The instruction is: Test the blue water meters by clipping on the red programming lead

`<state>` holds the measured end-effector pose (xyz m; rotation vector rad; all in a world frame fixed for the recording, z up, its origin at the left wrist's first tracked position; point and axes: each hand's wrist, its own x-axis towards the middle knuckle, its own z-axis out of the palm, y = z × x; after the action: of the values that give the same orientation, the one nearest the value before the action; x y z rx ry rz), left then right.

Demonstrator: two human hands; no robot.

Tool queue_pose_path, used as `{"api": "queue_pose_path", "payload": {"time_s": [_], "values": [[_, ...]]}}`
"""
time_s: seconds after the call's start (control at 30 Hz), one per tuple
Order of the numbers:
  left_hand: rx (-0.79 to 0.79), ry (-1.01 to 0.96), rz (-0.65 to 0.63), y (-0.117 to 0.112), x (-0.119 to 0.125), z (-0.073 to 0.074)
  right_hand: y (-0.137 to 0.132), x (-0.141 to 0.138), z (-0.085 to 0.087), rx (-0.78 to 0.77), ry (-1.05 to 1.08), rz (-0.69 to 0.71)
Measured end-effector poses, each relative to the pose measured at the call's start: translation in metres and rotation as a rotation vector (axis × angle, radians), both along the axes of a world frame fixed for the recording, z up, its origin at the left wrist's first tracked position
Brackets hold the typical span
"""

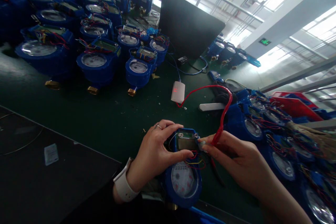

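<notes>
Along the workbench's [86,112] far left edge we see rows of blue water meters [98,61]. Near its front edge our left hand [154,154], a white watch [123,182] on its wrist, grips the blue meter [183,178], thumb and fingers closed on the open electronics compartment. Just right, our right hand [236,159] pinches a red cable [223,112] at that compartment's corner; the cable loops back to a small white device [177,91]. More meters [280,147] crowd the right edge.
</notes>
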<state>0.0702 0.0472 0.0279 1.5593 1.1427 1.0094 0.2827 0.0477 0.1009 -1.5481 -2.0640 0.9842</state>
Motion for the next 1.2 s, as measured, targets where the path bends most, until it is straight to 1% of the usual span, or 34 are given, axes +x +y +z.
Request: {"api": "queue_pose_path", "payload": {"time_s": [0.17, 0.27, 0.37, 0.43, 0.53, 0.63, 0.87, 1.2], "values": [[-0.012, 0.001, -0.001, -0.001, -0.002, 0.001, -0.002, 0.004, -0.005, 0.005, 0.023, -0.028], [-0.025, 0.002, 0.008, -0.001, -0.003, 0.001, -0.005, 0.005, -0.009, -0.004, 0.138, -0.075], [-0.029, 0.005, 0.018, -0.001, -0.004, 0.001, -0.006, 0.003, -0.010, 0.038, 0.287, -0.127], [-0.035, 0.009, 0.017, -0.001, -0.004, 0.001, -0.007, 0.002, -0.011, 0.056, 0.333, -0.138], [-0.038, 0.013, 0.014, -0.001, -0.004, 0.002, -0.007, 0.003, -0.011, 0.054, 0.321, -0.103], [-0.027, 0.011, 0.010, -0.001, -0.004, 0.001, -0.008, 0.005, -0.011, 0.058, 0.257, -0.072], [-0.025, -0.002, 0.009, -0.001, -0.004, 0.001, -0.009, 0.006, -0.010, 0.065, 0.138, -0.076], [-0.031, 0.012, 0.005, 0.000, -0.003, 0.001, -0.010, 0.005, -0.011, 0.085, 0.147, -0.088]]}}
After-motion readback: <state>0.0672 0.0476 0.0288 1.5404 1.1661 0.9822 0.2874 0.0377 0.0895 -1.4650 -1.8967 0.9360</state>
